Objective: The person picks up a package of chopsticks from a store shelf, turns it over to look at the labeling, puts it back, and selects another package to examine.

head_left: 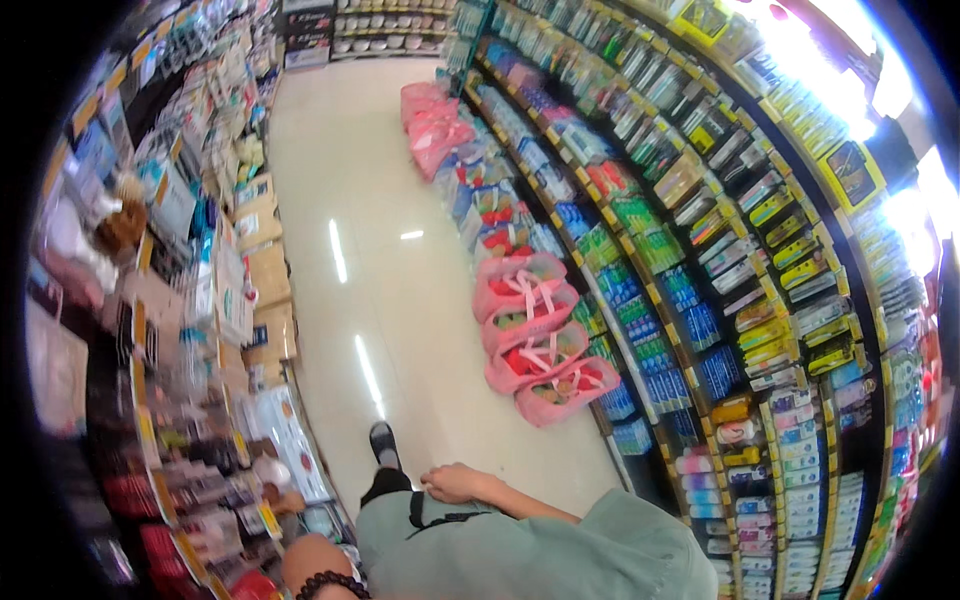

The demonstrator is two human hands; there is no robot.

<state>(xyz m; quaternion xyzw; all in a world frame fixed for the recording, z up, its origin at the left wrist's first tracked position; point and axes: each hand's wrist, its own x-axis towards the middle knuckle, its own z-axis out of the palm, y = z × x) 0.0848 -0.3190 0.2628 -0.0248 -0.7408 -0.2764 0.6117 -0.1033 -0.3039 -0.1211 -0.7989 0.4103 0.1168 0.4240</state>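
My right hand (452, 483) crosses low in front of my green garment (530, 555), near a black strap (430, 512). Its fingers are curled in, and nothing shows sticking out of them. At the bottom left, my left hand (312, 560) is only partly in view above a dark beaded bracelet (335, 580). The fingers of that hand are hidden, so its grip cannot be made out. It is nearest to the goods on the left shelf. One dark shoe (382, 443) stands ahead on the glossy floor.
A store aisle with a pale tiled floor (330, 200) runs ahead. Pink bags (525, 295) with ribbons line its right side, below racks of hanging packages (640, 220). Boxes (268, 270) and mixed goods crowd the left shelves. Stacked bowls (390, 42) stand at the far end.
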